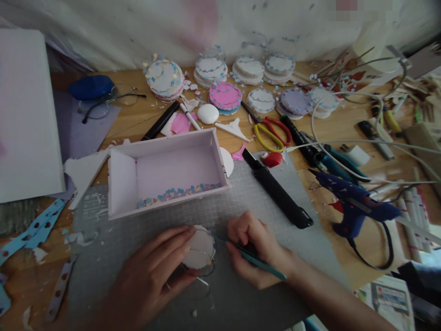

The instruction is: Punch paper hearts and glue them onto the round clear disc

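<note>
My left hand [165,264] is closed on the edge of a round white paper disc [200,248], its fingers flat along one side and the thumb below. A thin string with small blue and yellow pieces runs over and around the disc. My right hand [257,250] grips slim teal tweezers [263,264], their tip at the disc's right edge. Just beyond my hands stands a pale lilac open box [175,168] with tiny blue, yellow and purple confetti pieces [172,196] along its near side. Under everything lies a grey cutting mat [262,207].
A black utility knife [280,193], scissors with red and yellow handles [270,133] and a blue glue gun [354,202] lie to the right, with loose white cables. Several decorated disc stacks [225,97] line the back. Punched blue strips [34,232] and a white board [29,115] are left.
</note>
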A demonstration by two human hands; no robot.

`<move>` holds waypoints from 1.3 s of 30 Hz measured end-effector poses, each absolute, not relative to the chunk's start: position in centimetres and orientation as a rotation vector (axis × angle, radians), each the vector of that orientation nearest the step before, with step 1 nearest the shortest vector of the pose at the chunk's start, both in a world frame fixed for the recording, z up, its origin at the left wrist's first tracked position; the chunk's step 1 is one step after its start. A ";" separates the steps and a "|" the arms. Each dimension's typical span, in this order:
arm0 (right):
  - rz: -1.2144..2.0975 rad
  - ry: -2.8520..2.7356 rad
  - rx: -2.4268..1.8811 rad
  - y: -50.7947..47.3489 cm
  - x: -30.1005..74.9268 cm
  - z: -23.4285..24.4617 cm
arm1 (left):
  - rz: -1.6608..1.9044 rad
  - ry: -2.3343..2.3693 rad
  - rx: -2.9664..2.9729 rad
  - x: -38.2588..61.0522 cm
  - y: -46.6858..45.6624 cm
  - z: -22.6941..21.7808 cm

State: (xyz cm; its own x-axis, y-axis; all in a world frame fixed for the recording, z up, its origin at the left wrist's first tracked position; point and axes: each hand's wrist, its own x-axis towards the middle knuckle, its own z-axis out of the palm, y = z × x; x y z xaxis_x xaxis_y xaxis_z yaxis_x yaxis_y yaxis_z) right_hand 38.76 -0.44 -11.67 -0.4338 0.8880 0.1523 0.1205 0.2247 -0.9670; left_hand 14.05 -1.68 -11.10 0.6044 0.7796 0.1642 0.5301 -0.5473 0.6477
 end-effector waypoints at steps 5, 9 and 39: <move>1.246 -1.824 -0.954 -0.5 38.8 -11.7 | 0.612 1.037 2.321 14.3 -1.4 -10.7; 1.230 -1.886 -0.955 -0.5 38.9 -11.7 | 0.580 1.048 2.318 14.2 -1.5 -10.7; 1.448 -1.543 -0.866 0.2 38.4 -11.3 | 0.697 1.051 2.213 13.8 -2.0 -11.5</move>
